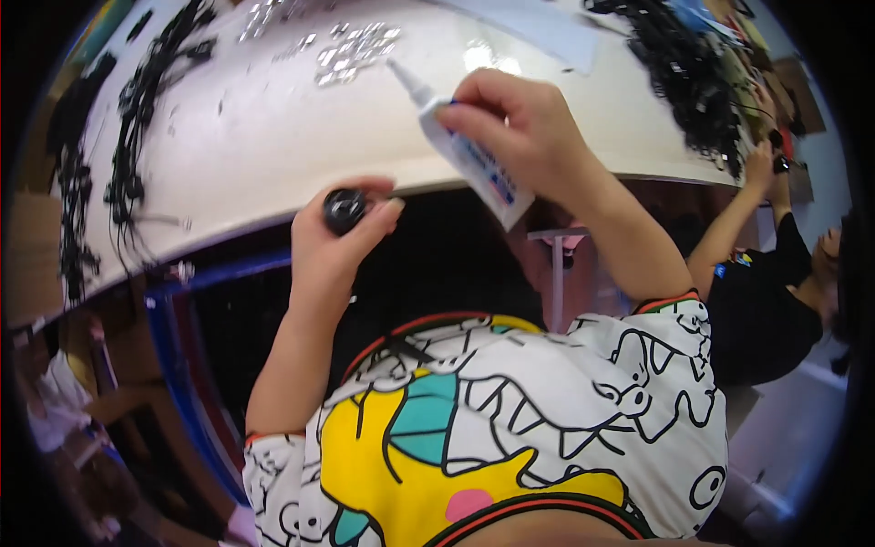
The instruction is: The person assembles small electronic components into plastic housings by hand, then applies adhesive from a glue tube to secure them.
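My left hand (319, 228) is closed around a small round black part (345, 211), held at the near edge of the white table (264, 150). The part's shiny rounded face shows; what kind of thing it is I cannot make out. My right hand (524, 128) grips a white glue tube (474, 164) with a long narrow nozzle. The tube tilts, its nozzle pointing up and left over the table and its flat end hanging past the edge. Nozzle and black part are apart. Beyond the nozzle tip lies a cluster of small shiny clear pieces (355, 53).
Bundles of black cables (137, 118) lie along the table's left side, some ends hanging over. A pile of black cabled parts (684, 82) covers the right side. A pale sheet (547, 32) lies at the back. At right, a person in black (766, 301) works at the same table.
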`<state>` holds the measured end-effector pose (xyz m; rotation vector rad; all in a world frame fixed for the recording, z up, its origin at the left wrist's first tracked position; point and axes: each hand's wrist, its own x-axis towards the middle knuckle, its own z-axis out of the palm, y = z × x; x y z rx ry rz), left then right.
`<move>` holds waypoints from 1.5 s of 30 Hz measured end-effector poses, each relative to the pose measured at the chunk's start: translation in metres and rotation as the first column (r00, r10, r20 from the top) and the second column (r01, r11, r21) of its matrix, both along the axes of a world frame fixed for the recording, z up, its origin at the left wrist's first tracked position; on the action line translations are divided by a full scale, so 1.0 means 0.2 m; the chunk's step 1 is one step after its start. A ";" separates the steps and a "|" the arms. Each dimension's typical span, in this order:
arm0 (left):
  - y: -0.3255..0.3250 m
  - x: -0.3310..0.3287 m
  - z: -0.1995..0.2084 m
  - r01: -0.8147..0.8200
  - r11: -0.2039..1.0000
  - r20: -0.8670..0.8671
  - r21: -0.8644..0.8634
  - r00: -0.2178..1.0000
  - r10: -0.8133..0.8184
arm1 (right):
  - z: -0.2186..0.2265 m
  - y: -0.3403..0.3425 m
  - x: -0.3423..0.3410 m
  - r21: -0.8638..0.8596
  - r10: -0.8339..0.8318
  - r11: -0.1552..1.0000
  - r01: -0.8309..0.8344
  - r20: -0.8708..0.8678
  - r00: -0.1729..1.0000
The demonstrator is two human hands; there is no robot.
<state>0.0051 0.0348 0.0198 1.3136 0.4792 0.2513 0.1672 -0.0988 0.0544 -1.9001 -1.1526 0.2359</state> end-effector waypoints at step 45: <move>0.04 -0.21 -0.09 0.014 0.962 0.216 0.271 0.974 -0.075 | 0.04 -0.01 -0.37 0.181 0.193 0.927 -0.329 -0.981 0.002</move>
